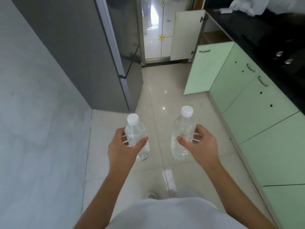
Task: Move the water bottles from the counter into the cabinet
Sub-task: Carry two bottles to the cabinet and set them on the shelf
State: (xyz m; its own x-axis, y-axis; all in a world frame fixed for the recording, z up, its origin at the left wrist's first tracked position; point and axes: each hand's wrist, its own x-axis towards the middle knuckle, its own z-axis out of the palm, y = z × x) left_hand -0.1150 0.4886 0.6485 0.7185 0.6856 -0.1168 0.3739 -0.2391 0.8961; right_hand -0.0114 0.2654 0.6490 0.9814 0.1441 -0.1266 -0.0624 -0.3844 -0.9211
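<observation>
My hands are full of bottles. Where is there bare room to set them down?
Bare: the glossy tiled floor between the grey refrigerator and the pale green cabinet doors, and the black countertop this side of the crumpled white plastic. The opened cabinet looks free inside, though little shows. Crowded: the countertop's far end, under that plastic.

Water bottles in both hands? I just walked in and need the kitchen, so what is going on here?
A person stands between the grey fridge and the green cabinets. The left hand grips one capped water bottle, and the right hand grips a second bottle, both upright over the tiled floor. Neither is put away yet. Ahead, one green cabinet door stands open below the black counter.
</observation>
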